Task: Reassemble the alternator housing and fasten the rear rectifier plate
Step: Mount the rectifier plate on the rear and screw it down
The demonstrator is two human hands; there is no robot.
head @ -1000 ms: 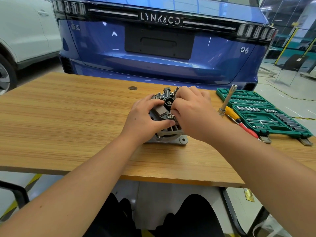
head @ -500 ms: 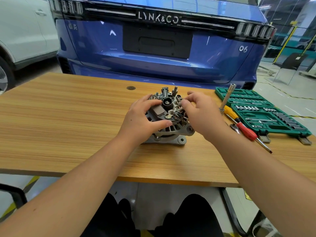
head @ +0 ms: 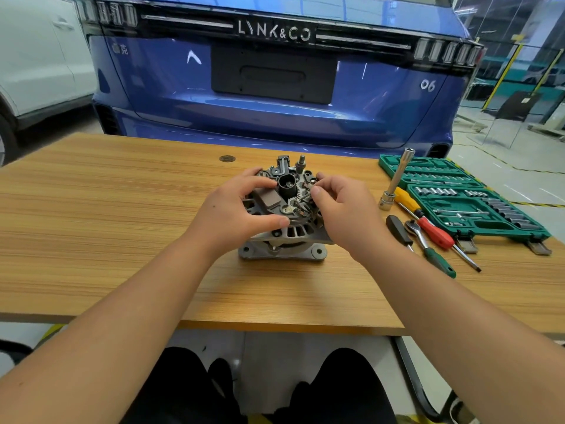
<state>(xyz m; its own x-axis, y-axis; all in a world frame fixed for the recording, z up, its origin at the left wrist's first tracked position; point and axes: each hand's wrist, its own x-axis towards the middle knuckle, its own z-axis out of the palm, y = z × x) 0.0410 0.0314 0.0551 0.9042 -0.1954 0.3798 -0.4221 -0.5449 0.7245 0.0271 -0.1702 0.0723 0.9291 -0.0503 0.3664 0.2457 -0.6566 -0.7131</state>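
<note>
On table, centre: alternator (head: 282,228)
Left hand (head: 235,214): fingers curled round its left side
Right hand (head: 345,209): fingertips pinch the rectifier plate (head: 301,197)
Handling: probably heavy, rigid; grip casing, spare terminals

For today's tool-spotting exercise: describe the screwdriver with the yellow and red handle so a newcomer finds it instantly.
Start at the open green plastic socket case on the wooden table's right. Along its near-left edge lies the yellow-and-red-handled screwdriver. Neighbouring tools have black or green handles.

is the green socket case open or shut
Open. The green socket case lies spread flat on the table, both halves facing up, with rows of sockets and bits showing inside.
</note>
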